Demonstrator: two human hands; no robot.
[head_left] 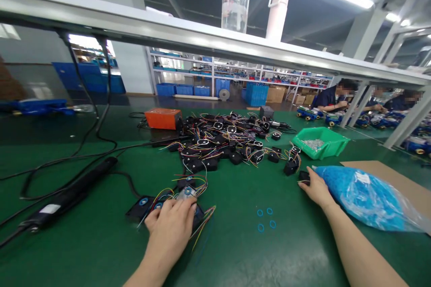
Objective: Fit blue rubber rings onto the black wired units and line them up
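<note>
My left hand (173, 222) is at the front left, its fingers curled down over a group of small black motors (139, 208) with coloured wires. Blue rings sit around the round hubs of several of them. What lies under the palm is hidden. Over on the right, my right hand (317, 190) pinches a small black motor (304, 176) between thumb and fingers, beside a clear bag of blue rings (363, 195). Four-cornered on the green mat, several loose blue rings (261, 228) lie between the hands.
A heap of black wired motors (218, 141) covers the back middle. Behind the right hand stands a green bin (319, 143) of small metal parts. An orange box (163, 119), a black corded tool (70, 195) and cardboard (397, 175) lie around. Co-workers sit at far right.
</note>
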